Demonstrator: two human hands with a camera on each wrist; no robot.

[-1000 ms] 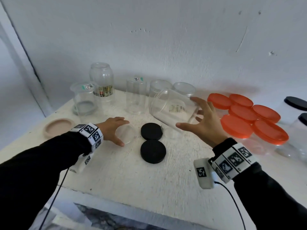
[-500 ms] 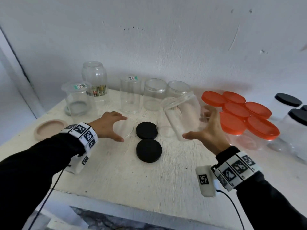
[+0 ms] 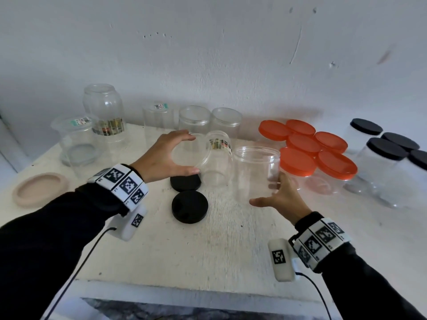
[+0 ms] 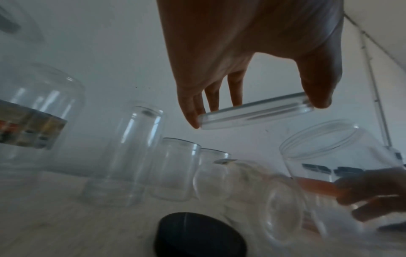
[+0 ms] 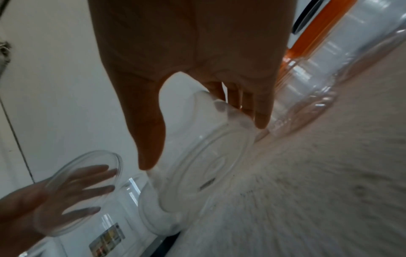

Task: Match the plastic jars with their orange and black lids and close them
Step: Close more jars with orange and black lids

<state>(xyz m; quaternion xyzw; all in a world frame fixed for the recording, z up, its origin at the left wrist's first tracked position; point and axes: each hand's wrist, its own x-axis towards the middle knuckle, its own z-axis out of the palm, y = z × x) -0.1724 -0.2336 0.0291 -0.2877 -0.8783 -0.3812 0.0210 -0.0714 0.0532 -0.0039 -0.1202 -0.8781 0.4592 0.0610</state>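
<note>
The wide clear plastic jar (image 3: 256, 172) stands open-mouthed just left of the orange-lidded jars (image 3: 316, 153). It looks light, thin-walled and slippery; best gripped low around its wall, as the right hand (image 3: 280, 199) does. The left hand (image 3: 161, 155) pinches a clear round lid (image 4: 257, 113) by its rim; the right wrist view alone shows the jar's ridged base (image 5: 206, 167).

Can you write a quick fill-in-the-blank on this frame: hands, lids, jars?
1. The left hand holds a ____ lid by its edge, above the table.
2. The right hand grips the lower part of an open jar that has ____ lid on it.
3. Two loose ____ lids lie on the table between the hands.
4. The jars just right of the held jar wear ____ lids.

Missing words: clear; no; black; orange
</note>
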